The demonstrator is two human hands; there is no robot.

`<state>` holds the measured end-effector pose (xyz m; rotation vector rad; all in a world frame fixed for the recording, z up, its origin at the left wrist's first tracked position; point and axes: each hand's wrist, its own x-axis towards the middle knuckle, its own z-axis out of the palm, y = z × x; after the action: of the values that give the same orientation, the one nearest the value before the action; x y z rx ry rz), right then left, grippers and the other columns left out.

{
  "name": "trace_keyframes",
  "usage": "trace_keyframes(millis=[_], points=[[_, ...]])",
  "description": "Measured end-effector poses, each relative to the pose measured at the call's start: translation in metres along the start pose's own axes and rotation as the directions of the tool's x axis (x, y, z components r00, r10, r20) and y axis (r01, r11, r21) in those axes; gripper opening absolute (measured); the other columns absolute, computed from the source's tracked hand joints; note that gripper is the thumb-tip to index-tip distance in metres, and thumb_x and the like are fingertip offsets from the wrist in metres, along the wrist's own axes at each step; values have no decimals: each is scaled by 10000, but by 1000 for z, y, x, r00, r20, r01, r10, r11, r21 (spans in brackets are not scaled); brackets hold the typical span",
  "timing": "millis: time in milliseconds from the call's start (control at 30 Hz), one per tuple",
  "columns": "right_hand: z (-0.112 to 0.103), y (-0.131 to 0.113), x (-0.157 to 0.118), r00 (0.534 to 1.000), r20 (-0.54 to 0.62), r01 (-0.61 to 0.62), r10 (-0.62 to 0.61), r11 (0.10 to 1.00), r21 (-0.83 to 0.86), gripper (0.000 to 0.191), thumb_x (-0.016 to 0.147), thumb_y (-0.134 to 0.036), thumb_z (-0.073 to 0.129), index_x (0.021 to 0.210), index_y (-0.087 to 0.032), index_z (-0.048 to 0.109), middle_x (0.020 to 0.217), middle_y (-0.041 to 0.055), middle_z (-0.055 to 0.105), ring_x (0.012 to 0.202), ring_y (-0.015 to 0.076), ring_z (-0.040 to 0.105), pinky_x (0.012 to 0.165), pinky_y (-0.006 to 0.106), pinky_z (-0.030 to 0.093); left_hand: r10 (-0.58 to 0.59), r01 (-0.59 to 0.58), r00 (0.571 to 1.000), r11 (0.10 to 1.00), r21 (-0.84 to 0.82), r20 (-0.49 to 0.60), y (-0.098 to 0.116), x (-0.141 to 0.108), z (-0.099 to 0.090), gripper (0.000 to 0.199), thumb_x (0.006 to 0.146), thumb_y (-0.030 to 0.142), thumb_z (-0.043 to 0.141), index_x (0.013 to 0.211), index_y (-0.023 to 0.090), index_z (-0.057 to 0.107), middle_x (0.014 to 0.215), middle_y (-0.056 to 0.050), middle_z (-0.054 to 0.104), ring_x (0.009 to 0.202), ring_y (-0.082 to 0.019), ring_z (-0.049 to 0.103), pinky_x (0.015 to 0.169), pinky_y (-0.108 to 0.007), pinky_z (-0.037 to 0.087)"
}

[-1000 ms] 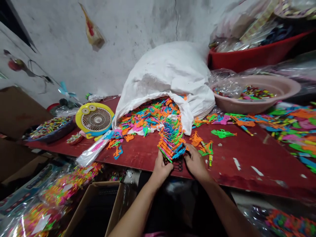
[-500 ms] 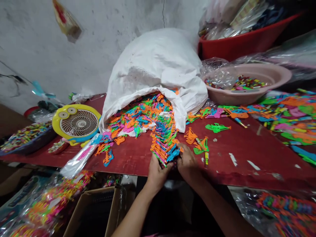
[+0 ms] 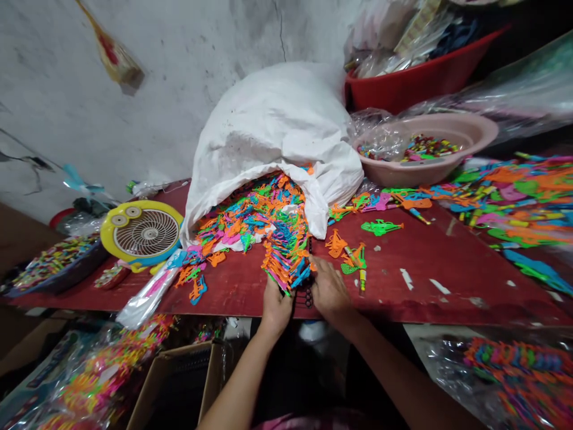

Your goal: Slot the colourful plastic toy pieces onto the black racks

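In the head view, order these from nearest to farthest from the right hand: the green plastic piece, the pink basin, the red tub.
1. Green plastic piece: on the red tabletop, ahead and to the right of the right hand.
2. Pink basin: farther back on the right.
3. Red tub: behind the basin.

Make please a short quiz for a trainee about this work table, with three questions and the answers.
1. True or false: in this view, the yellow fan stands to the left of the white sack.
2. Which container holds small colourful pieces? A. the pink basin B. a glass jar C. a metal bucket
3. Both hands hold a bunch of colourful plastic pieces. Which is nearer the fan: the left hand or the right hand?

Key: 1. True 2. A 3. The left hand
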<state>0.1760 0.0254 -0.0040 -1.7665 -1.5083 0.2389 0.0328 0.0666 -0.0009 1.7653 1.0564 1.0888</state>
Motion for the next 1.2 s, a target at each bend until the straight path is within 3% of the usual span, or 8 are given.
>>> trace_keyframes(millis=[167, 267, 367, 600, 767, 867, 1000, 1200], points=[[-40, 27, 11, 979, 56, 188, -198, 971, 148, 581, 789, -89, 439, 1352, -177, 549, 1272, 115, 613, 1168, 230, 562, 1010, 397, 450, 58, -57, 998, 995, 82, -9, -9, 5, -8, 343, 839, 286, 573, 1151, 157, 634, 1183, -129, 673, 1187, -290, 574, 1072, -504, 408], [-80, 38, 23, 996, -3, 92, -92, 994, -66, 299, 887, -203, 452, 1083, -193, 678, 1017, 89, 661, 922, 216, 616, 830, 344, 482, 38, -40, 999, 993, 110, 17, -12, 11, -11, 325, 826, 303, 601, 1118, 179, 671, 1169, -101, 690, 1172, -283, 580, 1064, -505, 423], [-107, 37, 38, 1000, 20, -10, 19, 920, -392, 202, 904, -281, 509, 948, -171, 672, 955, 111, 636, 835, 225, 611, 679, 311, 436, 61, -68, 996, 993, 101, 67, -10, 16, -13, 311, 826, 307, 609, 1102, 196, 698, 1208, -86, 683, 1196, -277, 571, 1079, -499, 421], [-111, 33, 77, 950, 233, -14, 210, 770, -637, 166, 816, -109, 569, 921, -122, 698, 911, 171, 676, 808, 243, 645, 593, 295, 357, 82, -92, 992, 990, 110, 93, -6, 20, -13, 324, 865, 347, 601, 1152, 234, 699, 1238, -57, 682, 1234, -273, 559, 1109, -504, 403], [-114, 53, 81, 992, 110, -9, 69, 880, -475, 80, 767, -165, 585, 765, -168, 665, 760, 97, 667, 690, 185, 589, 564, 269, 308, 111, -120, 990, 987, 102, 91, -6, 19, -12, 333, 872, 316, 592, 1183, 241, 684, 1215, -58, 694, 1218, -271, 574, 1096, -507, 419], [-107, 57, 63, 997, 71, 31, -21, 990, -140, 81, 752, -218, 548, 749, -184, 621, 657, 32, 612, 607, 155, 523, 536, 252, 294, 112, -122, 990, 985, 119, 85, -8, 19, -11, 321, 853, 281, 603, 1160, 245, 692, 1209, -49, 697, 1217, -267, 572, 1097, -509, 414], [-84, 48, 31, 990, 119, 50, -77, 976, 213, 77, 739, -242, 501, 737, -204, 568, 619, -9, 565, 596, 144, 493, 541, 237, 327, 112, -118, 993, 978, 174, 45, -15, 20, -11, 307, 830, 257, 617, 1126, 229, 692, 1195, -60, 697, 1193, -271, 580, 1076, -510, 427], [-64, 25, 8, 994, 35, 95, -102, 984, 152, 108, 764, -254, 533, 681, -219, 473, 666, -19, 491, 614, 134, 470, 575, 246, 331, 101, -117, 988, 982, 148, 114, -8, 18, -13, 387, 766, 329, 728, 1131, 215, 666, 1179, -81, 684, 1164, -289, 596, 1064, -491, 439]])
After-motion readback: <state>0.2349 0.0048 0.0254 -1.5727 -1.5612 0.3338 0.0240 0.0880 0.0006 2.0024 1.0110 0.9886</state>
